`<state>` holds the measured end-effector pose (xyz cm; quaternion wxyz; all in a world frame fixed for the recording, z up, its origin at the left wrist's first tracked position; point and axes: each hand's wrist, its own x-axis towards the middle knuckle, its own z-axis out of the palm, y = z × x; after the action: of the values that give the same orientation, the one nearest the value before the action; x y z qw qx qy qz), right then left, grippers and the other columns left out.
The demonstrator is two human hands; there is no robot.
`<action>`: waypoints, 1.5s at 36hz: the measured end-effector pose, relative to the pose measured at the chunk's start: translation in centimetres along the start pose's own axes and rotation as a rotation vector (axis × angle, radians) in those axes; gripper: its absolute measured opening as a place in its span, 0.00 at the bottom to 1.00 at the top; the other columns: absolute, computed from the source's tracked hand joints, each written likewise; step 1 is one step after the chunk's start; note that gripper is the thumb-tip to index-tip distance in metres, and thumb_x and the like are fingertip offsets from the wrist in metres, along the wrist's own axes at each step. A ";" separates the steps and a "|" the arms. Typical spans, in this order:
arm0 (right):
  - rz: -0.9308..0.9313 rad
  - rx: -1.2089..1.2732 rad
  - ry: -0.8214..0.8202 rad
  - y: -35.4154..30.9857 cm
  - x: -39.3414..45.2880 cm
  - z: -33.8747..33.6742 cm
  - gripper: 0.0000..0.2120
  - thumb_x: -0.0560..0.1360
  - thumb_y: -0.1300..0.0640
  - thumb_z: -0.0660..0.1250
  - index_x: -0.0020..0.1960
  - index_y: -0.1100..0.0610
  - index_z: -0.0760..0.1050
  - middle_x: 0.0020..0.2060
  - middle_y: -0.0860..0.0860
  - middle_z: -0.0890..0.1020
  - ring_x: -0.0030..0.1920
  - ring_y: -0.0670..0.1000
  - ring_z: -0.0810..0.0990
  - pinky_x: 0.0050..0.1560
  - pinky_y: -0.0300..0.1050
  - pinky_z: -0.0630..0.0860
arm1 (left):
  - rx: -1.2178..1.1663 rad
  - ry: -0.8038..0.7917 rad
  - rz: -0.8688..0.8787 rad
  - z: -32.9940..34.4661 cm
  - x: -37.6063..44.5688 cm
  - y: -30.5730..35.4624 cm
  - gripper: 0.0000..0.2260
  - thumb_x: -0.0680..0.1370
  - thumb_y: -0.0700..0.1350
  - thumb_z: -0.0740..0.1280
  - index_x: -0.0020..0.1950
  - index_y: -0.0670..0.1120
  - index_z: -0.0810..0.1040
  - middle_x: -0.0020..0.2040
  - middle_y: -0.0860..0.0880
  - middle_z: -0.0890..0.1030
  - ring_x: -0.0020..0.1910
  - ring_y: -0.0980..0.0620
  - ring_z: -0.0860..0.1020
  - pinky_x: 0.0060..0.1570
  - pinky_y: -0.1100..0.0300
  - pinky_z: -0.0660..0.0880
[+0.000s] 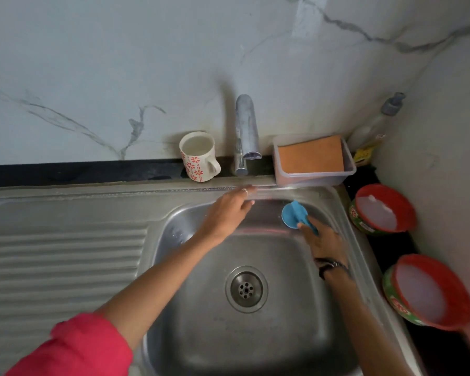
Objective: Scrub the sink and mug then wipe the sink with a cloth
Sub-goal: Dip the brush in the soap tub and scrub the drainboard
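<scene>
Now, right hand [322, 244]: grips blue scrubber [295, 213] against sink [201, 335] wall, one o'clock of drain [246, 289].
Left hand [228, 210]: fingers straight, on back rim.
Mug [198, 156]: eleven o'clock, on ledge.

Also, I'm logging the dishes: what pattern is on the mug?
The mug is white with red-orange flowers and dashes, seen in the head view.

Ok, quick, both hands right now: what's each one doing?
Left hand: open, fingers straight, reaching over the sink toward its back rim, holding nothing.
Right hand: gripping the blue scrubber against the sink's back wall.
</scene>
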<state>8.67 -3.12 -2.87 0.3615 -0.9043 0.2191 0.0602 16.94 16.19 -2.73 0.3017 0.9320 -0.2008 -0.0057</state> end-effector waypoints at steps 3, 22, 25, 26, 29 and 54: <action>0.021 0.020 0.013 1.4 0.4 -0.7 0.19 0.78 0.48 0.61 0.66 0.52 0.73 0.51 0.58 0.81 0.53 0.58 0.78 0.49 0.44 0.71 | -0.035 -0.031 0.036 0.8 3.2 1.2 0.24 0.78 0.45 0.64 0.74 0.52 0.63 0.75 0.49 0.61 0.61 0.47 0.76 0.60 0.50 0.73; 0.103 0.223 0.244 2.0 3.9 -0.9 0.14 0.80 0.56 0.58 0.60 0.63 0.73 0.47 0.60 0.82 0.51 0.60 0.79 0.46 0.44 0.69 | -0.485 0.064 0.085 1.1 9.4 2.1 0.04 0.73 0.38 0.70 0.44 0.39 0.78 0.40 0.44 0.79 0.38 0.58 0.73 0.41 0.71 0.69; 0.147 0.225 0.295 0.9 4.6 0.3 0.17 0.80 0.55 0.57 0.64 0.63 0.71 0.49 0.62 0.82 0.51 0.61 0.79 0.48 0.49 0.73 | -0.563 0.106 0.035 0.7 9.3 1.5 0.06 0.74 0.39 0.69 0.44 0.36 0.77 0.41 0.45 0.78 0.39 0.60 0.72 0.42 0.72 0.68; 0.153 0.223 0.296 0.4 4.8 0.8 0.18 0.80 0.54 0.57 0.66 0.62 0.70 0.51 0.63 0.81 0.52 0.61 0.79 0.49 0.50 0.73 | -0.605 0.108 0.014 0.5 9.3 1.2 0.06 0.74 0.40 0.70 0.45 0.37 0.77 0.40 0.47 0.77 0.39 0.60 0.72 0.44 0.70 0.68; 0.132 0.191 0.210 -2.1 4.8 2.5 0.19 0.80 0.52 0.56 0.69 0.58 0.66 0.54 0.62 0.80 0.55 0.61 0.79 0.53 0.54 0.75 | -0.703 0.163 -0.020 0.3 9.2 0.2 0.12 0.72 0.50 0.71 0.44 0.41 0.77 0.40 0.50 0.78 0.42 0.56 0.75 0.47 0.60 0.71; 0.138 -0.065 0.086 -5.6 5.4 1.5 0.16 0.81 0.52 0.53 0.65 0.58 0.69 0.58 0.60 0.78 0.59 0.58 0.77 0.55 0.50 0.73 | -0.798 0.285 0.017 -1.5 7.8 1.3 0.08 0.69 0.50 0.73 0.43 0.50 0.77 0.38 0.56 0.78 0.40 0.56 0.76 0.45 0.59 0.72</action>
<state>16.10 -0.41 -1.86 0.3173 -0.9000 0.2940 0.0531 23.81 13.12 0.09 0.6636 0.7320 -0.1468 0.0482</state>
